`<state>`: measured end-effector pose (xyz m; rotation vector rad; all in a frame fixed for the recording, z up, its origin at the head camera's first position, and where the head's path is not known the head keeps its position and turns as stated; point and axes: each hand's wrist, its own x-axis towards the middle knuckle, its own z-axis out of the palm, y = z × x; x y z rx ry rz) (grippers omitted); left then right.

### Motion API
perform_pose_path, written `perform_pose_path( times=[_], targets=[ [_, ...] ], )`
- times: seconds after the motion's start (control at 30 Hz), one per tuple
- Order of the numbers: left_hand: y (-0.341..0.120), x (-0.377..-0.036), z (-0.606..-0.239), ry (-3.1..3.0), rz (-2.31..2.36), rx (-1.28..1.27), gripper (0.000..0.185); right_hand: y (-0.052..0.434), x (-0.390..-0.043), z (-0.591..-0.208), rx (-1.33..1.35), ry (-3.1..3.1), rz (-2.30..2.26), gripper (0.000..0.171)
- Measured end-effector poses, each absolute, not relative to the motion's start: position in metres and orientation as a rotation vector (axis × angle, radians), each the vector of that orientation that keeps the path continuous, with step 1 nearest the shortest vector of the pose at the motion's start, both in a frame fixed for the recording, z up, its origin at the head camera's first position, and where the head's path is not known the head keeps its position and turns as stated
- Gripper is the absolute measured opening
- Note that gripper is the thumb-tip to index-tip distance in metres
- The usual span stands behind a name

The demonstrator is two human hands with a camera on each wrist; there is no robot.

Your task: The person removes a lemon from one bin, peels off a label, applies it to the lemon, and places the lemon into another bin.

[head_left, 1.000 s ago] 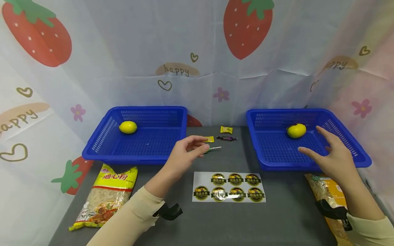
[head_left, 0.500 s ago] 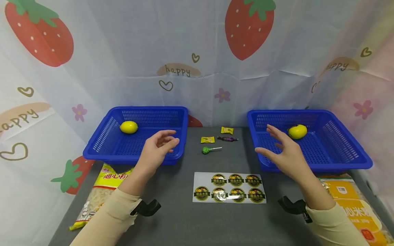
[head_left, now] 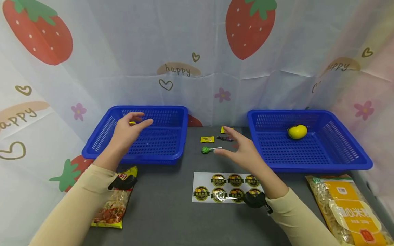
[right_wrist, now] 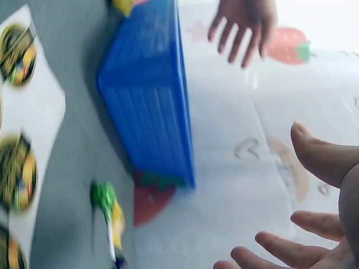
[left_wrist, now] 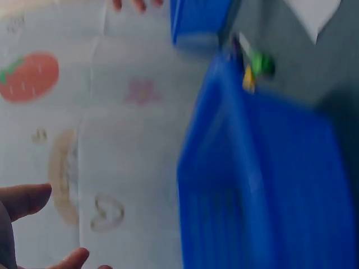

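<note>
Beyond the sticker sheet [head_left: 227, 187] and to its left stands the left basket [head_left: 160, 141], with the right basket [head_left: 311, 152] beyond it to the right. The orange bag [head_left: 354, 212] lies to the sheet's right, the yellow bag [head_left: 114, 206] to its left. Smaller than these, my left hand [head_left: 127, 131] hangs over the left basket, beyond and left of the sheet, fingers half bent, thumb well apart, holding nothing that I can see. My right hand [head_left: 241, 150] hangs just beyond the sheet, spread wide around nothing. The left lemon [head_left: 132, 122] sits in the left basket, mostly hidden by my left hand; whether I touch it I cannot tell. The right lemon [head_left: 297, 132] rests in the right basket. Past the sheet's middle lie the green lollipop [head_left: 205, 150], the dark sweet [head_left: 224, 138], the near yellow sweet [head_left: 207, 139] and the far yellow sweet [head_left: 222, 130]. I judge this a positioning step, before any grip; taking a sweet would call for lowering my right hand and narrowing its spread to a pinch.
</note>
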<state>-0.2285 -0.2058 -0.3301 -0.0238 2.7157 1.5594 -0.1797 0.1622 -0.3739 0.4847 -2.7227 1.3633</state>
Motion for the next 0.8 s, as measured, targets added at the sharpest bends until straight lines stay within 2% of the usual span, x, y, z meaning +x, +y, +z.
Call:
perform_pose_path(
  times=[0.23, 0.47, 0.8],
  targets=[
    [-0.241, -0.278, -0.314, 2.713, 1.534, -0.033, 0.102, 0.107, -0.197, -0.395, 0.547, -2.689, 1.574, 0.084],
    [-0.261, -0.316, -0.318, 2.616, 1.608, -0.079, 0.092, 0.067, -0.209, -0.421, 0.462, -2.745, 1.673, 0.089],
    [-0.285, -0.336, -0.339, 2.661, 1.394, -0.127, 0.079, 0.045, -0.213, -0.437, 0.486, -2.773, 1.715, 0.092]
  ],
)
